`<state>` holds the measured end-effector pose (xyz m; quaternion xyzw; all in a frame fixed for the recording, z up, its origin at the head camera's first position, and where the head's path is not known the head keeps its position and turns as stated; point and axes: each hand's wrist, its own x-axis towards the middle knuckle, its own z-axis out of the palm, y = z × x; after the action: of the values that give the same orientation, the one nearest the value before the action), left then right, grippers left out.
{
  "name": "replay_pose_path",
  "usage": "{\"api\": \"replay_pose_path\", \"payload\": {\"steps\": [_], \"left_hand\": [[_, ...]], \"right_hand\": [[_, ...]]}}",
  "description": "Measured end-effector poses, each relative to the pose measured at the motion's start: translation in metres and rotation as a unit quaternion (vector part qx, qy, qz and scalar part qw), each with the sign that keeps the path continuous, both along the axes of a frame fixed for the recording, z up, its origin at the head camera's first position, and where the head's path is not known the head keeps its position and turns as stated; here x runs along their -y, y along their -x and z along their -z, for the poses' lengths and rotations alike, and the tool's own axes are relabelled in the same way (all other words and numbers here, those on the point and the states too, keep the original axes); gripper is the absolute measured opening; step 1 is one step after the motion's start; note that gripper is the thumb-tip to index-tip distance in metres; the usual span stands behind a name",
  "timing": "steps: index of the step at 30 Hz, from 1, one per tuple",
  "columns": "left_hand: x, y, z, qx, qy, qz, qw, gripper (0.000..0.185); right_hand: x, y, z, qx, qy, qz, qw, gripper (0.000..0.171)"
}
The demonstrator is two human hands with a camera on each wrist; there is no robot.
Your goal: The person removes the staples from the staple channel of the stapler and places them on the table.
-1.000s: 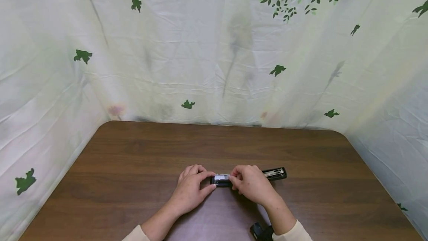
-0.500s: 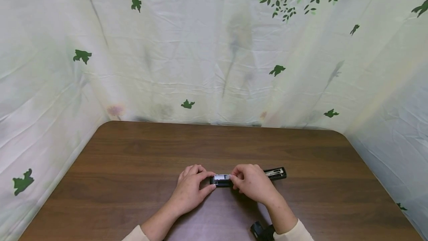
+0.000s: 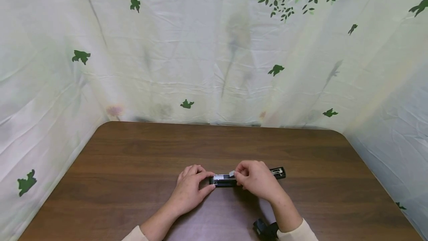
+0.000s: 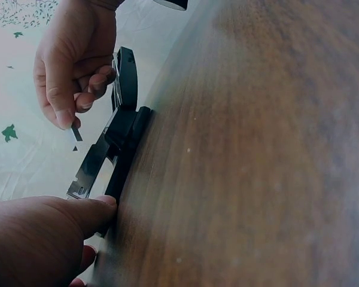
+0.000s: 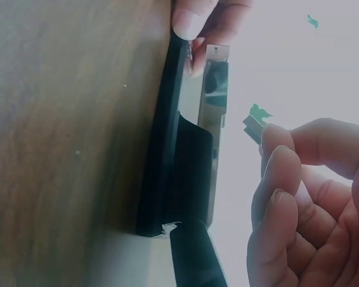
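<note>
The right hand [image 3: 258,180] pinches a short staple strip [image 5: 253,129] just above the metal tray [image 5: 213,110] of the opened stapler [image 3: 224,183]; the left hand [image 3: 193,184] grips the stapler's end.

In the head view, the right hand [image 3: 257,180] covers the middle part of the stapler [image 3: 226,183]. The small piece [image 5: 253,129] in its fingers is partly hidden and too small to tell its kind. The left wrist view cuts off the left hand [image 4: 45,242]; the right wrist view cuts the stapler's arm, and the desk [image 5: 54,119] looks blurred there.
</note>
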<state>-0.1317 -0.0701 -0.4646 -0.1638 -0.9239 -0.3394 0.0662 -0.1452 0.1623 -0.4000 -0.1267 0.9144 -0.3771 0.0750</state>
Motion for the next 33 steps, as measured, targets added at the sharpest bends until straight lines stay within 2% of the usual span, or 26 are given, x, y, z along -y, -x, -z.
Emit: {"api": "replay_pose_path", "payload": {"steps": [15,33], "left_hand": [[0.0007,0.0004,-0.0007,0.001,0.002,0.0,1.0,0.028],[0.0001,-0.0008,-0.0011,-0.007,0.004,0.001,1.0,0.028]], "right_hand": [[-0.0008,-0.0021,-0.0082,0.018,0.02,-0.015,1.0,0.009],[0.0057,-0.0096,-0.0083,0.049,0.021,-0.1,0.994,0.01]]}}
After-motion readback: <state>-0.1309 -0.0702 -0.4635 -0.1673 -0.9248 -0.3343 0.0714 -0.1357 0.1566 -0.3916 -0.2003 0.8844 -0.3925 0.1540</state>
